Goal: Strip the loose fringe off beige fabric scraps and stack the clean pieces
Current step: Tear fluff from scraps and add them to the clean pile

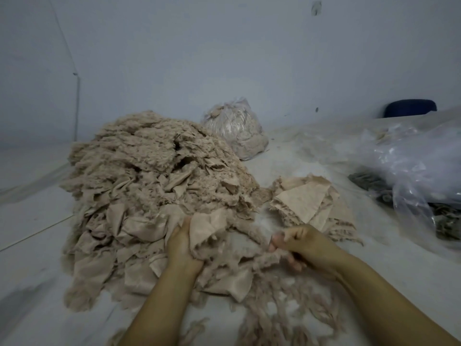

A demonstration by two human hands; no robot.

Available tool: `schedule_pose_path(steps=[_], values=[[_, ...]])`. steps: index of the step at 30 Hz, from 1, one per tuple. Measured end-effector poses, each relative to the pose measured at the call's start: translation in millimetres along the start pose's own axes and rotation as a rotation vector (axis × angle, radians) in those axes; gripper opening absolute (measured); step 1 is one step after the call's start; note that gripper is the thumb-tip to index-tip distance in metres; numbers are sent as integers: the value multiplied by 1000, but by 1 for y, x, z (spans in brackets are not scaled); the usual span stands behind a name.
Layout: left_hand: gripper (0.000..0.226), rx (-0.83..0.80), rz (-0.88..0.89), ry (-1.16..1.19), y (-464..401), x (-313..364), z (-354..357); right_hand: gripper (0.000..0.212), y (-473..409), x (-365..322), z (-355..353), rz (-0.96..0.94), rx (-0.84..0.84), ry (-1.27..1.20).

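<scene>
A big heap of beige fringed fabric scraps lies on the pale floor, left of centre. My left hand grips one beige scrap at the heap's near edge. My right hand is closed on a twist of loose fringe that hangs from that scrap. To the right of the heap sits a small stack of clean beige pieces. Pulled-off fringe strands litter the floor between my forearms.
A clear plastic bag stuffed with beige material stands behind the heap by the wall. Crumpled clear plastic bags with dark scraps lie at the right. A dark blue stool or seat is at the far right.
</scene>
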State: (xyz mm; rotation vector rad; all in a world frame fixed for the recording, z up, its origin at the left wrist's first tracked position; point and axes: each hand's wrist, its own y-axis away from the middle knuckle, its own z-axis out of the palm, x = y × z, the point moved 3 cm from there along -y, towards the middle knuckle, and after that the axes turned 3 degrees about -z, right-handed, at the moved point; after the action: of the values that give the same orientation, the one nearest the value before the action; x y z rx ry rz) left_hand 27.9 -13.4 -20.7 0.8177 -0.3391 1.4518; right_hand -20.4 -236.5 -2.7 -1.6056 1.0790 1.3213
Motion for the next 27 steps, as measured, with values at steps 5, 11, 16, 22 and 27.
schedule_pose_path(steps=[5,11,16,22,27], values=[[25,-52,151,-443,10,-13,8,58,-4,-2,9,-15,183,191],[20,-257,241,-563,30,-32,29,32,-15,5,49,25,154,-323],[22,-68,418,-653,25,-21,21,25,-17,7,40,-40,427,-357],[22,-56,377,-584,22,-23,17,19,-13,5,27,-82,605,-387],[21,53,265,-342,4,-10,-3,22,-11,6,7,-63,645,-330]])
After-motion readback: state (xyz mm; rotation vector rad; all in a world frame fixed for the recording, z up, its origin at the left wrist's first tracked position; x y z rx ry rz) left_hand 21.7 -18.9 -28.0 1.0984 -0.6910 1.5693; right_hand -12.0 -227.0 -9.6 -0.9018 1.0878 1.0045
